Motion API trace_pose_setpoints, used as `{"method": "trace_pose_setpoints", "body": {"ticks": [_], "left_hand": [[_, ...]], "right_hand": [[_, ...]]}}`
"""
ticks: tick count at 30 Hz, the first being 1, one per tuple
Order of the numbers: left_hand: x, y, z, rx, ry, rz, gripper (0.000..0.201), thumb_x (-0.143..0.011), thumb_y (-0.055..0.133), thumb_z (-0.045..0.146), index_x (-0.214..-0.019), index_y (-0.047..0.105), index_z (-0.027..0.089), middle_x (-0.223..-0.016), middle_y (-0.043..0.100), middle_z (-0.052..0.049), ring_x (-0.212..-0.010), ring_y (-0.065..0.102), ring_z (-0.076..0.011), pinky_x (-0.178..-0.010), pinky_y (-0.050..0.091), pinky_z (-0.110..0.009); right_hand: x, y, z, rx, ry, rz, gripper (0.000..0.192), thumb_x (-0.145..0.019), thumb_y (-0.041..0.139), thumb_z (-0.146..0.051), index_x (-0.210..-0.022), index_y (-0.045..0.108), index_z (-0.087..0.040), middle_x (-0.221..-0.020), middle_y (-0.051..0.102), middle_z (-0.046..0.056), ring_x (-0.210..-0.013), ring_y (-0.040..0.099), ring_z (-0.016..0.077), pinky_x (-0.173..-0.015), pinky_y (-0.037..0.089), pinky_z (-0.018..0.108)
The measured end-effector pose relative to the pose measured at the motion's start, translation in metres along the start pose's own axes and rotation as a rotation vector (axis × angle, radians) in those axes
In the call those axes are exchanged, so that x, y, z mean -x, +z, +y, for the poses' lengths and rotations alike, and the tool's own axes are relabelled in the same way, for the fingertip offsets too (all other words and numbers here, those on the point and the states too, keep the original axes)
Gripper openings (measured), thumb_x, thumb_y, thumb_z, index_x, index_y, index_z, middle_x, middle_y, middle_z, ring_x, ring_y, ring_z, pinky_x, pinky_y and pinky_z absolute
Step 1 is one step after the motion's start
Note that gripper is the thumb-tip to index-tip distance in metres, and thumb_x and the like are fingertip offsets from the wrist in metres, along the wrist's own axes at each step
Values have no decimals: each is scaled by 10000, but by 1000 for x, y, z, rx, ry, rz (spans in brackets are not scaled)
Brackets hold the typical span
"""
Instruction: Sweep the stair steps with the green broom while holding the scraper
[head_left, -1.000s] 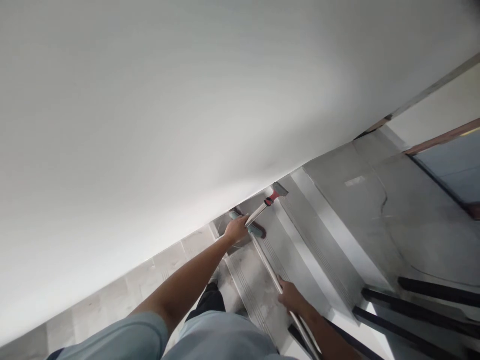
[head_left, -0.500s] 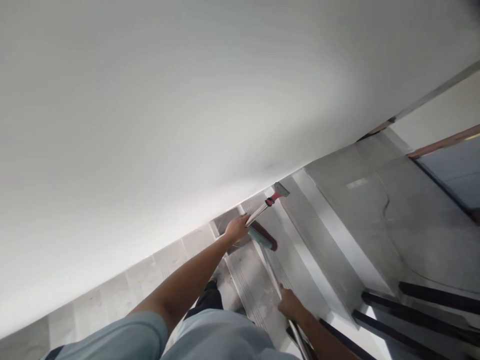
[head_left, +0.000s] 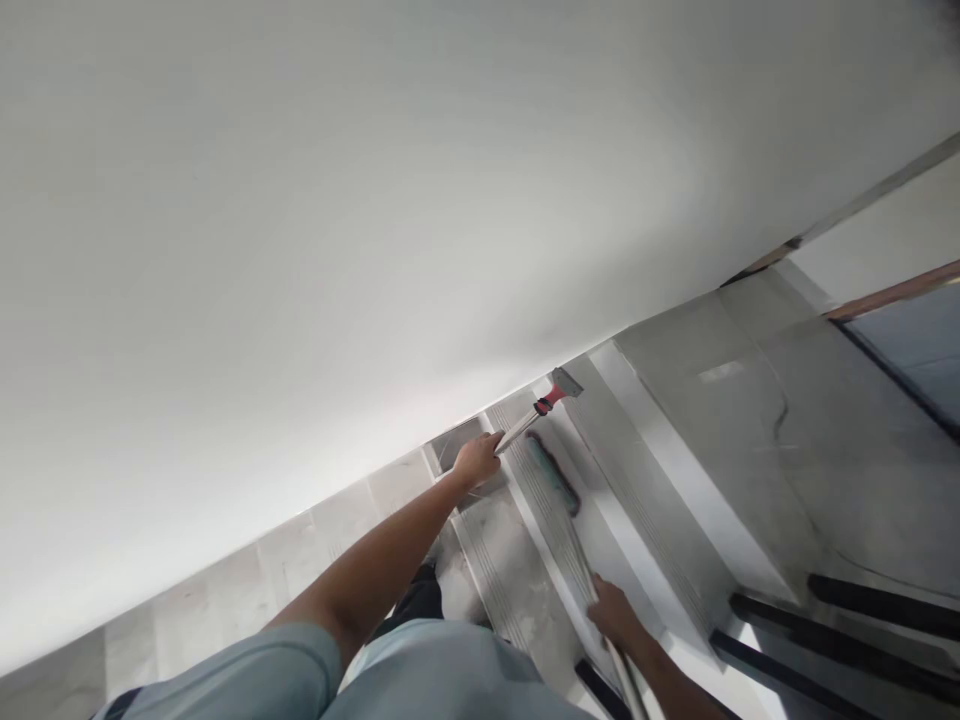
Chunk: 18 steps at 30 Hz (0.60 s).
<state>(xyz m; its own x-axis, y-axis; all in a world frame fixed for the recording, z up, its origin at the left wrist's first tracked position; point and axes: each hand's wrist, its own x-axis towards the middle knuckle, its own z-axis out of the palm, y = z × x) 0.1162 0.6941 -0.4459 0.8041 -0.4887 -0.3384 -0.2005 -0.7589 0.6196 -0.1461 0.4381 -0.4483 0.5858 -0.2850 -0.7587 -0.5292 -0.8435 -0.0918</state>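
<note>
My left hand (head_left: 477,460) is closed around the pale handle of a scraper (head_left: 549,400), which has a red and black neck and a flat grey blade head. The scraper points up and right, over the steps close to the white wall. My right hand (head_left: 613,610) grips the light pole of a broom (head_left: 553,475). Its long head, pale teal with dark reddish bristles, is over a stair tread below the scraper. Whether the bristles touch the tread, I cannot tell.
Grey stone stairs (head_left: 517,590) with grooved edges run beneath me. A tall white wall (head_left: 375,250) borders them along one side. Dark railing bars (head_left: 847,640) stand at the lower right. Farther off is a grey landing (head_left: 720,400) with a cable on it.
My right hand has moved right, taking the broom head away from my left hand onto the tread farther along. The left hand and scraper have barely shifted.
</note>
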Motion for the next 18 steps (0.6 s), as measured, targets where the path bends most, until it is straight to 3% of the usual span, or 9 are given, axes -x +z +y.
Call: {"method": "trace_pose_setpoints", "body": {"ticks": [3,5,8,12,14,18], "left_hand": [[0,0,-1,-7,-1,3,456,-770,497,116,-1192,592,260,-1152,664,-55,-1065,633,-244,-856,493,-320],[0,0,-2,-13,3,3,415,-780,500,130,-1159,599,267,-1123,672,-47,-1052,637,-240,-844,494,-314],[0,0,-3,-18,8,14,408,-797,489,148,-1176,587,264,-1134,674,-52,-1066,633,-241,-836,494,-312],[-2,2,-3,-14,26,21,425,-779,495,147,-1178,593,258,-1156,671,-49,-1081,629,-236,-851,488,-302],[-3,3,-3,-13,26,22,444,-768,499,139,-1186,592,257,-1138,676,-47,-1068,634,-232,-853,487,-299],[-3,4,-4,-13,13,25,436,-757,506,138,-1168,600,252,-1112,680,-53,-1051,640,-240,-846,491,-308]], "right_hand": [[-29,-4,-64,60,-29,-57,669,-702,480,-5,-1370,488,16,-1168,681,242,-1092,664,244,-893,498,262],[-31,-16,-79,70,-94,-82,744,-685,494,-3,-1425,416,23,-1189,665,262,-1119,651,254,-896,495,266],[-9,-36,-48,27,-138,-111,808,-688,485,-30,-1483,343,-15,-1103,708,219,-995,695,247,-807,525,270],[11,-47,10,-66,2,-38,782,-729,442,-57,-1496,303,3,-1035,725,201,-817,719,217,-716,544,271],[-2,-47,9,-49,50,14,722,-744,445,-63,-1455,372,33,-1054,716,217,-856,717,219,-737,541,263],[-41,-47,-39,91,33,19,647,-722,489,-20,-1366,484,51,-1122,688,248,-1061,675,245,-844,505,242]]}}
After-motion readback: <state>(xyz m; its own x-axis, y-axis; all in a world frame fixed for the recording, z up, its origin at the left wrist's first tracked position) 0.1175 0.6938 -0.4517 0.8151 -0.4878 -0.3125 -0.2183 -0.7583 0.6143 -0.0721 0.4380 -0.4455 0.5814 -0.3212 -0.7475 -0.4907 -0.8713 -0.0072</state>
